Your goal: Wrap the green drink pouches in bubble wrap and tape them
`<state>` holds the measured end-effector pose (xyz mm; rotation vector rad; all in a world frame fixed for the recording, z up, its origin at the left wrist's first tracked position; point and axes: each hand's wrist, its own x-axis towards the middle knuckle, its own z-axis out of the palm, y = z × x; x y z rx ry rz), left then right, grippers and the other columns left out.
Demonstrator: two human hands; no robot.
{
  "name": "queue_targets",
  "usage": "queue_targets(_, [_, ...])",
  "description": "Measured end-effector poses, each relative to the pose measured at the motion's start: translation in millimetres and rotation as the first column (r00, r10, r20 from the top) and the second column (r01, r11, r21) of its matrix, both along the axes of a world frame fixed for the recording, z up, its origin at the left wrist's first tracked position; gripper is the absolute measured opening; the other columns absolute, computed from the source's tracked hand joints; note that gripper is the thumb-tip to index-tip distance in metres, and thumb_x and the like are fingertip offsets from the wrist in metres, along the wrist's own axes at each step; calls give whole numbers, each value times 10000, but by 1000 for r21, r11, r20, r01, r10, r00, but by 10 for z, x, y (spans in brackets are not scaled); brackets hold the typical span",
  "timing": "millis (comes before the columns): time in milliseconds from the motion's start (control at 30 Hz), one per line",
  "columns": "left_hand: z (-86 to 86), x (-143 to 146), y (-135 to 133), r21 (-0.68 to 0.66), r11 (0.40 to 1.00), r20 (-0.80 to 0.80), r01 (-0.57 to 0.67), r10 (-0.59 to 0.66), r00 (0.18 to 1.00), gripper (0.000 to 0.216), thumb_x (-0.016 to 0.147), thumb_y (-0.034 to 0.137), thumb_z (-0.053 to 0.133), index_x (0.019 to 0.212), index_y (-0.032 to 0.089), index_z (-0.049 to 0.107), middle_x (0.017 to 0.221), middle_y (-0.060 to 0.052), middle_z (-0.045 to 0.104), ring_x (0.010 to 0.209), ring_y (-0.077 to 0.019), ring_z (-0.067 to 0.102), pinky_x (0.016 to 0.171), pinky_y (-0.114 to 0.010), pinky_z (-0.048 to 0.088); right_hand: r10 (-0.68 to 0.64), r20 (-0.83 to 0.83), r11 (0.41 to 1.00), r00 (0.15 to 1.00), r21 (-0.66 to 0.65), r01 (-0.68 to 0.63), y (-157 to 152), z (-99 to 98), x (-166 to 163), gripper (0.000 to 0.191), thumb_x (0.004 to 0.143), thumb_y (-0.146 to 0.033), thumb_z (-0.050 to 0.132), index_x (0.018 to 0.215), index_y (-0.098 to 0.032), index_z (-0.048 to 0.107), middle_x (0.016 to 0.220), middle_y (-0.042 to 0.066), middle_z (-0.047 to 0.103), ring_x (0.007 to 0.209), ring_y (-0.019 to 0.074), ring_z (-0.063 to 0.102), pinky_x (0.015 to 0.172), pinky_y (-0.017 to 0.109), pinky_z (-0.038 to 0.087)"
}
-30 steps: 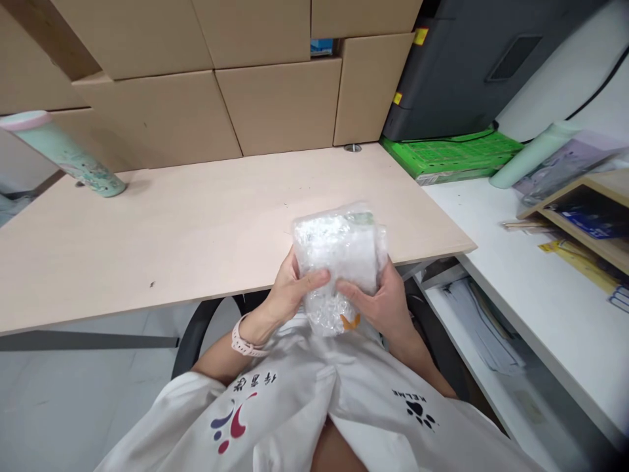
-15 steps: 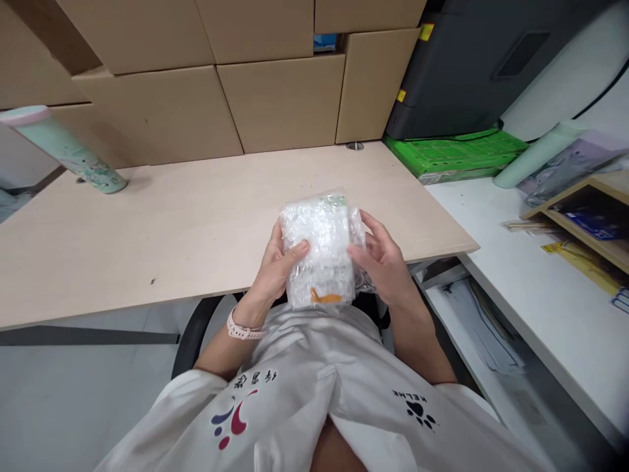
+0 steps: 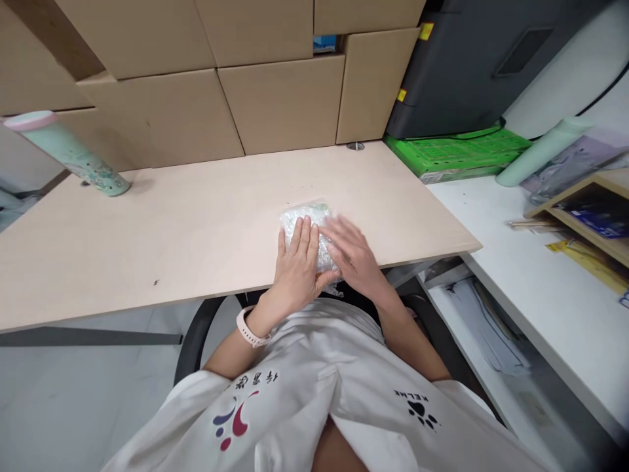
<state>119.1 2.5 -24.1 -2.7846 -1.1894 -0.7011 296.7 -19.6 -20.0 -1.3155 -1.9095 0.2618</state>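
A bubble-wrapped package (image 3: 323,252) lies at the front edge of the table (image 3: 206,223), white with a small green patch at its far corner. My left hand (image 3: 299,262) is flat on top of it, fingers stretched out and pointing away from me. Over the package's right side is my right hand (image 3: 354,257), its fingers extended and slightly blurred. Whether the right fingers press on the wrap I cannot tell. Much of the package is hidden beneath both hands.
Stacked cardboard boxes (image 3: 167,118) line the back. A pale green tumbler (image 3: 81,157) stands at the left. To the right are a dark case (image 3: 457,72), a green box (image 3: 457,154) and a white side desk (image 3: 531,275) with a wooden organizer (image 3: 584,196).
The package went from being held up between both hands to lying on the table edge. My left hand moved onto its top and flattened. My right hand shifted left over it.
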Motion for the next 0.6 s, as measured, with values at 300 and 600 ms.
queue_targets(300, [-4, -33, 52, 0, 1000, -77, 22, -22, 997, 1010, 906, 689, 480, 1559, -29, 199, 1634, -305, 208, 1552, -415, 152, 1233, -619, 95, 70, 135, 985, 988, -164, -48, -56, -98, -7, 566, 1065, -480, 248, 1591, -273, 285, 1665, 41, 270, 1558, 210, 199, 1240, 510, 225])
queue_targets(600, [-44, -50, 71, -26, 999, -44, 20, -21, 999, 1068, 882, 725, 490, 1601, 53, 74, 1653, -281, 171, 1565, -396, 104, 1240, -628, 90, 78, 97, 987, 992, -145, -63, -46, -101, -15, 546, 1056, -461, 306, 1571, -284, 343, 1653, 35, 305, 1547, 219, 242, 1242, 504, 234])
